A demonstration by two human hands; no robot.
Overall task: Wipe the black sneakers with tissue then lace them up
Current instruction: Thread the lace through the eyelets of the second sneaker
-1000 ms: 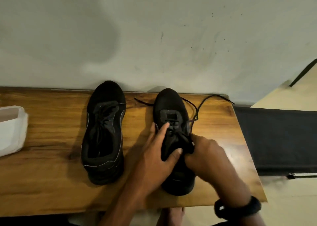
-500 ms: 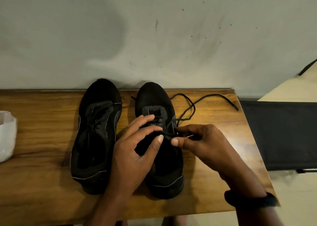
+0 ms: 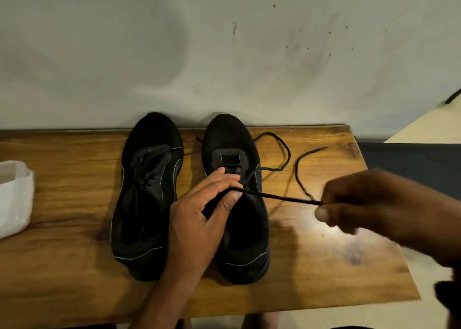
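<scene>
Two black sneakers stand side by side on a wooden table (image 3: 324,266), toes toward the wall. The left sneaker (image 3: 147,194) is laced. The right sneaker (image 3: 239,224) has a loose black lace (image 3: 282,197) running out to the right. My left hand (image 3: 199,219) rests on the right sneaker's tongue area, fingers curled round the eyelet edge, thumb by the lace. My right hand (image 3: 369,204), blurred, pinches the lace and holds it taut to the right of the shoe. The lace's free ends loop over the table behind.
A white tissue pack (image 3: 13,199) lies at the table's left edge. A grey wall stands right behind the shoes. A dark panel (image 3: 411,164) sits beyond the table's right end, with pale floor below.
My right hand has pulled the lace out to the right, away from the shoe, drawing it taut. My left hand has stayed on the right sneaker.
</scene>
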